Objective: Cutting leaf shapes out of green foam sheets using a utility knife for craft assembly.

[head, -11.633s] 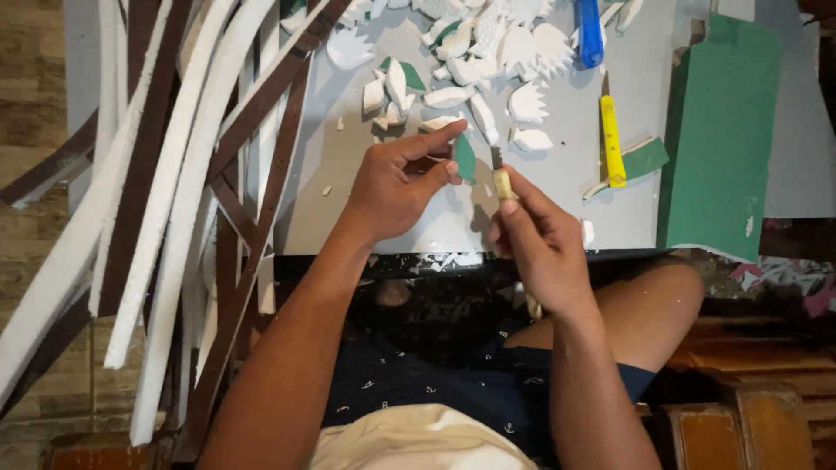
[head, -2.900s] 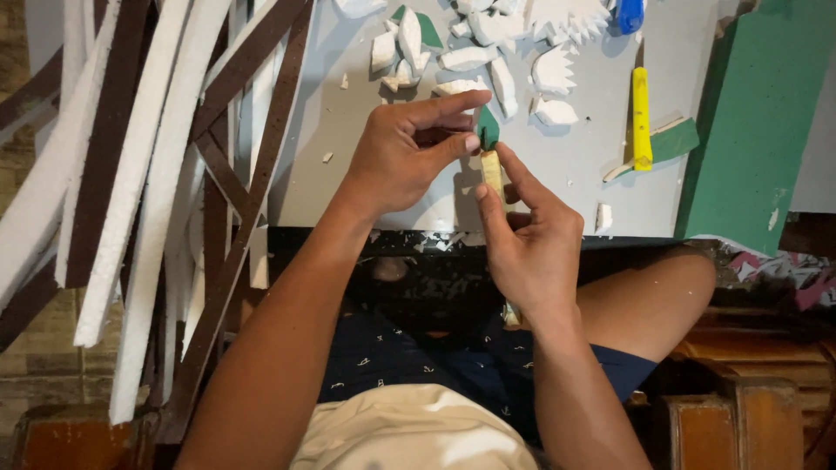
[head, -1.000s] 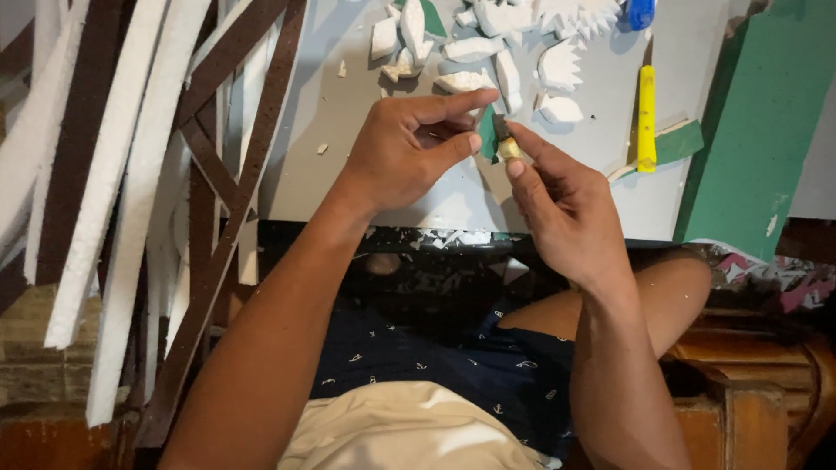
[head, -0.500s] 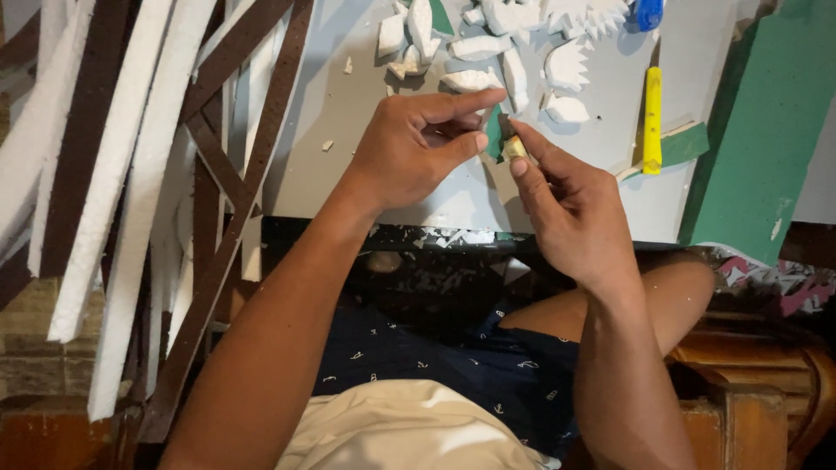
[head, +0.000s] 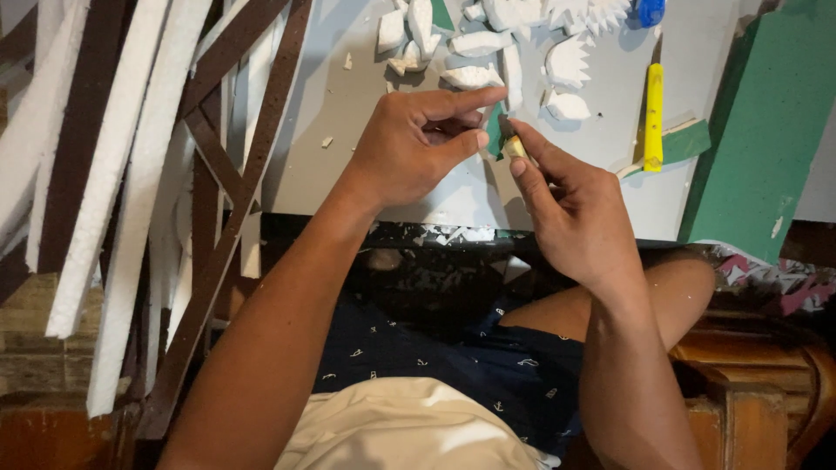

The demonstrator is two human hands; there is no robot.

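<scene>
Nearest: cream shirt (head: pixel 409 426) and dark patterned shorts (head: pixel 435 348), one bare knee (head: pixel 670 287) out to the right, wooden furniture (head: pixel 758 392) beside it. Both forearms run up to the near edge of the grey table (head: pixel 348 113), hands meet just above that edge. left hand (head: pixel 414 144): thumb and forefinger closed in a pinch on a small green foam piece (head: pixel 495 130), other fingers curled in. right hand (head: pixel 566 209): closed around a small pale-handled cutter (head: pixel 515 146), tip right against the green piece; blade itself too small to make out. Green piece is held in the air over the table, between the two hands, not resting on anything. White scraps (head: pixel 453 233) lie along the table's near edge under the hands. Farther out on the table: pile of white foam cutouts (head: pixel 488 52), some with jagged edges; yellow utility knife (head: pixel 653 117) lying lengthwise to the right of the hands, next to a flat green offcut (head: pixel 688 141); blue object (head: pixel 650 10) at the top edge, partly cropped. Big green foam sheet (head: pixel 766 130) leans at the table's right side. Left of the table: a stack of long white foam strips (head: pixel 122 200) and brown strips (head: pixel 235 174) crossing each other
</scene>
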